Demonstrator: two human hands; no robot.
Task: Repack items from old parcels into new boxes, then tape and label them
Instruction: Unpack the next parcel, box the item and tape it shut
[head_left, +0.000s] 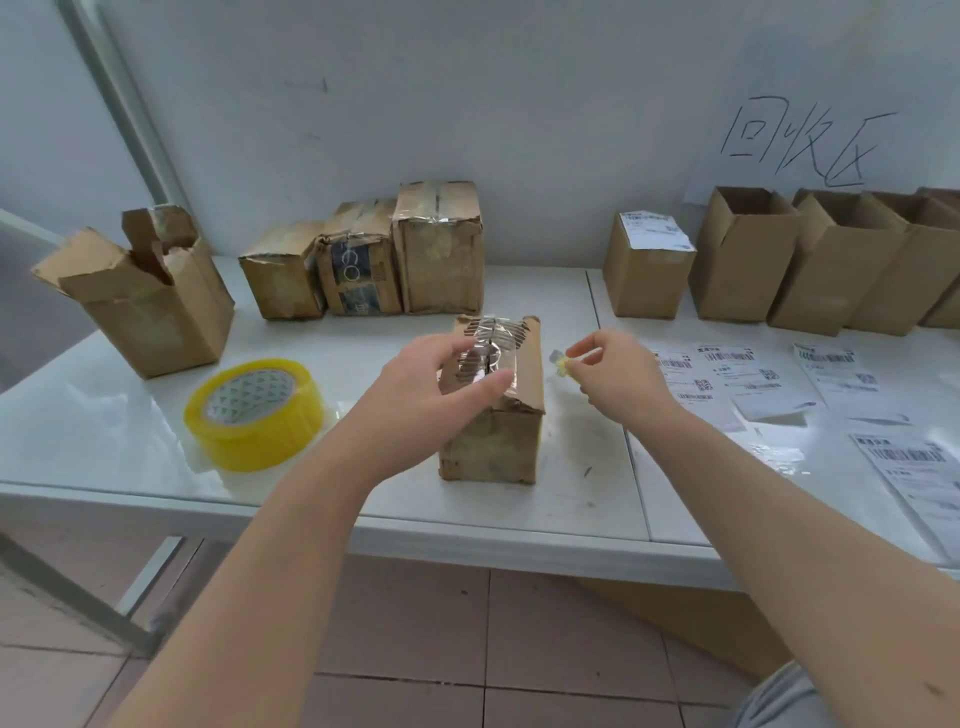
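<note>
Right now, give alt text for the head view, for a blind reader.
A left hand grips the taped top of a worn brown cardboard parcel on a white table; the right hand pinches a small yellow object beside it. A yellow tape roll lies left.

Worn brown parcel (491, 441) stands upright at frame centre, crinkled clear tape (496, 332) across its top, flaps seemingly shut.
</note>
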